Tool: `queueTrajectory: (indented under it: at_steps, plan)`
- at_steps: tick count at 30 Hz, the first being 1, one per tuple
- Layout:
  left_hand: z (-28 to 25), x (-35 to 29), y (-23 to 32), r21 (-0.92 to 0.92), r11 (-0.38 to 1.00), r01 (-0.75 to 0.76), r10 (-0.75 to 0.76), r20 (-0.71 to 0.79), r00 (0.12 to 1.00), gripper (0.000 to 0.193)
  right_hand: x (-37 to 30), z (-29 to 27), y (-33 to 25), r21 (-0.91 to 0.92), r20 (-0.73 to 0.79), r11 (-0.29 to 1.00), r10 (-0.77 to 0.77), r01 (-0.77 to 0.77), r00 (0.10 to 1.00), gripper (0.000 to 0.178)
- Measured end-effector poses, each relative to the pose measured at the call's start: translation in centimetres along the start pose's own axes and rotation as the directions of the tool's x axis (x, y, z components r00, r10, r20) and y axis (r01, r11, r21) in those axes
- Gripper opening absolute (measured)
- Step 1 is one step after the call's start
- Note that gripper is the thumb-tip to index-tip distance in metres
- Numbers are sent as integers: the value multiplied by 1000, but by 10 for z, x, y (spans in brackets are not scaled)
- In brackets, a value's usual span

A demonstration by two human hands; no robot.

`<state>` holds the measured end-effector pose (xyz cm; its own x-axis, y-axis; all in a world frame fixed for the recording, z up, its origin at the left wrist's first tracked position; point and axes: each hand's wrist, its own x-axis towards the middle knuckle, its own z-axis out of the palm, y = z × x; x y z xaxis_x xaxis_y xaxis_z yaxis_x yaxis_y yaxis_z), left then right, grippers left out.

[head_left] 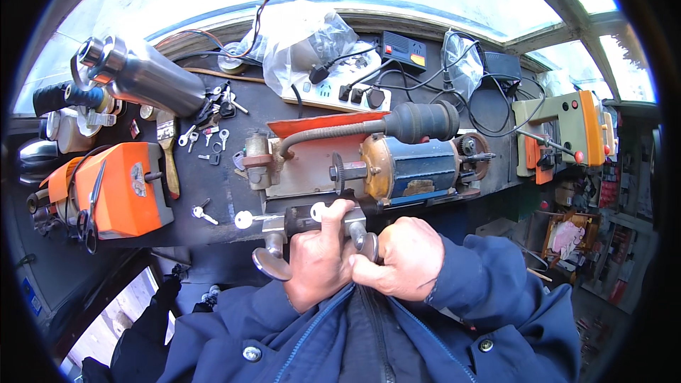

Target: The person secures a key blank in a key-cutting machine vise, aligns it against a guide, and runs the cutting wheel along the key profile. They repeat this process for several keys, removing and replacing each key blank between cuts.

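Observation:
A key-cutting machine with a blue and gold motor point(418, 170) stands at the bench's front edge. Its carriage has two clamps, and a key lies in each: the left key point(243, 220) and the right key point(319, 211). My left hand point(312, 262) is closed about the right clamp point(352, 218), one finger stretched up against the right key. My right hand point(408, 259) pinches the round metal clamp knob point(369, 247) below that clamp. Another clamp knob point(272, 264) hangs below the left clamp, untouched. A toothed cutter wheel point(339, 174) sits on the motor's shaft, and a flexible lamp point(422, 123) arches over it.
Loose keys point(206, 211) and a brush point(167, 149) lie on the left, beside an orange machine point(128, 188) with scissors point(91, 213) against it. A steel flask point(145, 74) stands behind. Corded plugs fill a power strip point(333, 92). At right is a beige-orange machine point(560, 135).

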<state>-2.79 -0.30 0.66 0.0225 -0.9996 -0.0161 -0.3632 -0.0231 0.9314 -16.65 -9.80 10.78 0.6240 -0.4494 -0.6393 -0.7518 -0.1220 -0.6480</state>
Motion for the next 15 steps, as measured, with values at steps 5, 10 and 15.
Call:
queueTrajectory:
  at_steps: [5, 10, 15]
  plan:
    - [4, -1, -5, 40, 997, -73, 75, -45, 996, 69, 2, -4, 3, 276, 153, 945, 139, -177, 978, 56]
    - [2, -3, -9, 40, 997, -59, 59, -12, 998, 59, 0, 23, 12, 846, 353, 342, 218, -410, 910, 53]
    - [2, -1, -9, 59, 994, -89, 92, -47, 995, 63, -6, 46, 13, 973, 228, 5, 160, -232, 961, 45]
